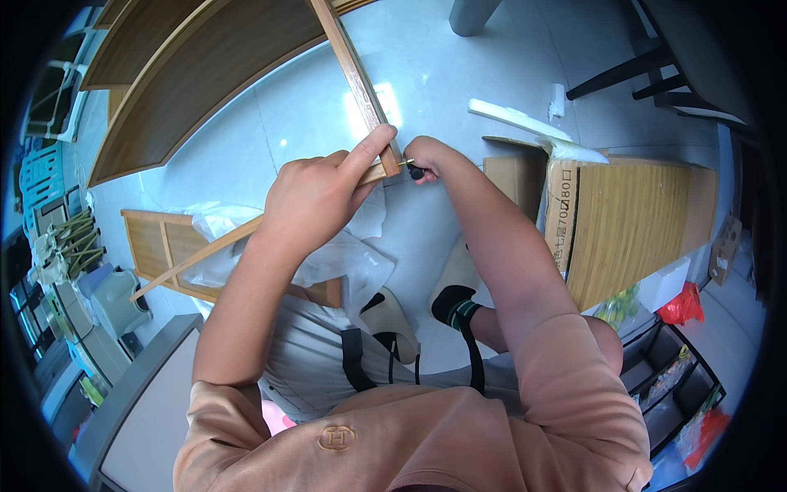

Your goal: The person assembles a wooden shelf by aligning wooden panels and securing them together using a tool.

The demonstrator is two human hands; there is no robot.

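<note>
My left hand [316,197] grips the corner where a thin wooden strip [203,258] meets the end of a wooden rail [353,67]. Its thumb lies along the rail near that end. Just right of the joint, my right hand [427,157] is closed around a small black-handled tool [417,172], mostly hidden by the fingers. A short brass-coloured screw or shaft [406,162] bridges the tool and the outer face of the rail's end. From the corner the strip slants down-left past my left forearm.
Wooden panels [215,86] stand at the upper left. A framed wooden panel [147,240] lies partly under clear plastic wrap [307,258]. On the right is an opened cardboard box [516,184] beside stacked bamboo-like slats [633,227]. White foam strips [516,118] and a dark chair [621,74] are beyond.
</note>
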